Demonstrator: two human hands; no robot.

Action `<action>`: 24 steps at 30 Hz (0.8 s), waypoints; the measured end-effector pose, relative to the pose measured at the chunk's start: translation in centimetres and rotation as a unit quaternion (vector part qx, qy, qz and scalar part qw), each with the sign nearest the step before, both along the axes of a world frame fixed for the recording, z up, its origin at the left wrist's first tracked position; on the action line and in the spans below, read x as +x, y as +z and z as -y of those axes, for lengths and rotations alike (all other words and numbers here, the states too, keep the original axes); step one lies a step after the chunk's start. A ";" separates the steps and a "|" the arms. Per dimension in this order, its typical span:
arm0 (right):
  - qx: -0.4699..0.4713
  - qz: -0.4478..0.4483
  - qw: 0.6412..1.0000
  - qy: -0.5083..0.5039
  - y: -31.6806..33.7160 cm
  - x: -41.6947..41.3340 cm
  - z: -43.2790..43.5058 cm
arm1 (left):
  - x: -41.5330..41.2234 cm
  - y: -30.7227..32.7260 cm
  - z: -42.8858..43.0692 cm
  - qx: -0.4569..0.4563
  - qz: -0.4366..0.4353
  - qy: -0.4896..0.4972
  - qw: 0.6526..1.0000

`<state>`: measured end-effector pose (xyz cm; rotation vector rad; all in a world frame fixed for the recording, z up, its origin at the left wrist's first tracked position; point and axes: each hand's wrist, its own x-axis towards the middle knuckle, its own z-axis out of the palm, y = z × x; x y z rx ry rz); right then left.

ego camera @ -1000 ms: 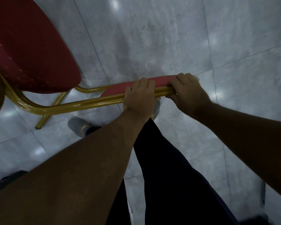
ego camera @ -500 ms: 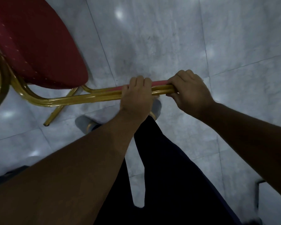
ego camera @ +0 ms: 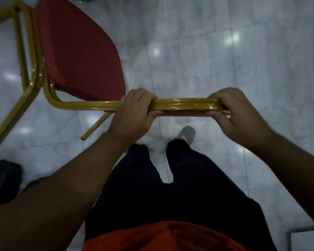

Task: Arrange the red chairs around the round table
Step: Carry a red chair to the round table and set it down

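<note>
A red chair (ego camera: 80,57) with a gold metal frame hangs tilted in front of me, its padded seat at the upper left. Its backrest top rail (ego camera: 185,105) runs level across the middle. My left hand (ego camera: 134,113) grips that rail at its left end, my right hand (ego camera: 237,113) at its right end. One gold leg (ego camera: 96,127) points down toward the floor with its tip off the tiles. The round table is out of view.
Pale grey marble floor tiles (ego camera: 225,51) lie all around. My dark trousers and one grey shoe (ego camera: 188,134) show below the rail. A dark object (ego camera: 2,180) sits at the left edge, and a dark frame corner (ego camera: 304,238) at the bottom right.
The chair has swung so the backrest rail now lies level and centred. My hands have spread apart along it, and the seat has moved up and toward the middle.
</note>
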<state>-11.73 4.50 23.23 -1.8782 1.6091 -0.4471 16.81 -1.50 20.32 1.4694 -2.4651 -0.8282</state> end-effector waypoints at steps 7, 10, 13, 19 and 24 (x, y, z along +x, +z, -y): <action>-0.020 -0.013 1.000 0.017 5.7 7.1 -0.9 | 5.0 6.5 -1.3 0.011 -0.059 -0.048 0.997; -0.037 -0.030 0.998 0.029 7.9 10.0 -1.4 | 5.4 9.1 -2.4 0.009 -0.083 -0.087 0.993; -0.062 -0.030 0.997 0.036 9.8 13.1 -1.8 | 7.6 10.5 -3.4 -0.035 -0.106 -0.083 0.990; -0.111 -0.034 0.989 0.088 12.9 19.0 -2.3 | 13.5 13.3 -6.5 -0.106 -0.119 -0.021 0.987; -0.168 -0.044 0.974 0.143 15.2 24.4 -2.0 | 17.7 14.9 -9.8 -0.132 -0.111 0.091 0.981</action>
